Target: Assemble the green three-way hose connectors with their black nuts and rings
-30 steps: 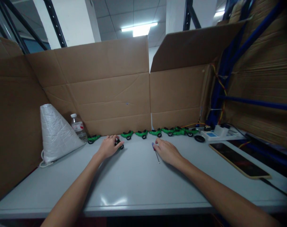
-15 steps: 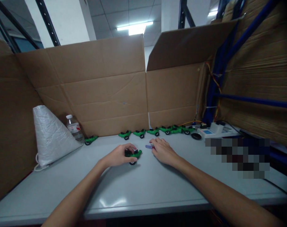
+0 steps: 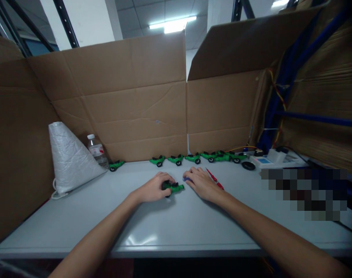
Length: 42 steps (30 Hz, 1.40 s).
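My left hand (image 3: pixel 154 188) is closed around a green toy car (image 3: pixel 176 187) with black parts, low over the middle of the table. Its nose points right, and my fingers cover its rear. To the right, my right hand (image 3: pixel 201 183) lies low on the table with curled fingers. A small purple-blue piece (image 3: pixel 186 179) shows at its fingertips, mostly hidden under them. Just beyond that hand, a thin red pen-like tool (image 3: pixel 214 178) lies slanted on the white table (image 3: pixel 164 227).
Several green toy cars (image 3: pixel 176 160) stand in a row along the cardboard wall (image 3: pixel 135 112). Another green car (image 3: pixel 116 165) is by a bottle (image 3: pixel 96 150) and a white bag (image 3: pixel 68 162) at left. A black ring (image 3: pixel 248 165) and a power strip (image 3: pixel 277 159) lie at right.
The camera view has shifted, moving the scene. The red tool now shows beside my right hand, where it was not visible before. My left hand still holds the toy car.
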Available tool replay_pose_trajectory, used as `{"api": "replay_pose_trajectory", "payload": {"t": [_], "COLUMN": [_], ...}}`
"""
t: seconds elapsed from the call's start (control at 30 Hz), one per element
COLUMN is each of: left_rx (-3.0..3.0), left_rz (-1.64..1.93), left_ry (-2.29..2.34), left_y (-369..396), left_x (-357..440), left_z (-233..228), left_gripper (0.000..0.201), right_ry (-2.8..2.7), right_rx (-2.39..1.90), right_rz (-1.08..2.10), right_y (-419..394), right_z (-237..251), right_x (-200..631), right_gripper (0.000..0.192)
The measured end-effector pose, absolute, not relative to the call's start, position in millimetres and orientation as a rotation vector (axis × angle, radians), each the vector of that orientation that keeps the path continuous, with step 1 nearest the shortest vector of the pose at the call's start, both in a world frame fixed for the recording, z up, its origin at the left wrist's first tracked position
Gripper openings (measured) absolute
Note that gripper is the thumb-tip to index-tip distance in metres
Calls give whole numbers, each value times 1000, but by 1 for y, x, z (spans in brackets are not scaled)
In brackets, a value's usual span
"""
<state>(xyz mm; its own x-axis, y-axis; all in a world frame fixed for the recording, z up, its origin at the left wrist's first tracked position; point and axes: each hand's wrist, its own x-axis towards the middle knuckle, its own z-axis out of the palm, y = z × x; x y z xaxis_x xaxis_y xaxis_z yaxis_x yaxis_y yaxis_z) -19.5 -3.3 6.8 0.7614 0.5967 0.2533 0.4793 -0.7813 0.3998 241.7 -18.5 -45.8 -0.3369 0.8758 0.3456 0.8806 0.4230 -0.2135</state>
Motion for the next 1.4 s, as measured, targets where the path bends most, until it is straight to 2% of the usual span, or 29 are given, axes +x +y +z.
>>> {"api": "replay_pose_trajectory", "payload": {"t": [0.13,0.27,0.7,1.0,1.17,1.4], "left_rx": [2692,2724,2747,2727,2754,2462], "left_rz": [523,518,503,573,601,852], "left_ry": [798,821,905,980,1053,1344], "left_y": [-1,-2,2,7,7,14], "left_x": [-21,-22,-23,-26,-25,-27], "left_z": [4,6,5,-1,1,-4], "left_gripper": [27,33,33,28,27,47], "right_ry": [-2263,-2196,-2034,-1846,-1605,-1456], "right_rx": [-1458,-1440,-1293,-1242,-1214,-1099], "right_rz": [-61,-95,-54,-9,115,526], "right_y": [-19,-19,-19,-26,-28,-15], "right_z": [-48,-47,-40,-28,-22,-32], "right_x": [243,243,241,238,237,239], "right_gripper": [7,2,14,9,13,19]}}
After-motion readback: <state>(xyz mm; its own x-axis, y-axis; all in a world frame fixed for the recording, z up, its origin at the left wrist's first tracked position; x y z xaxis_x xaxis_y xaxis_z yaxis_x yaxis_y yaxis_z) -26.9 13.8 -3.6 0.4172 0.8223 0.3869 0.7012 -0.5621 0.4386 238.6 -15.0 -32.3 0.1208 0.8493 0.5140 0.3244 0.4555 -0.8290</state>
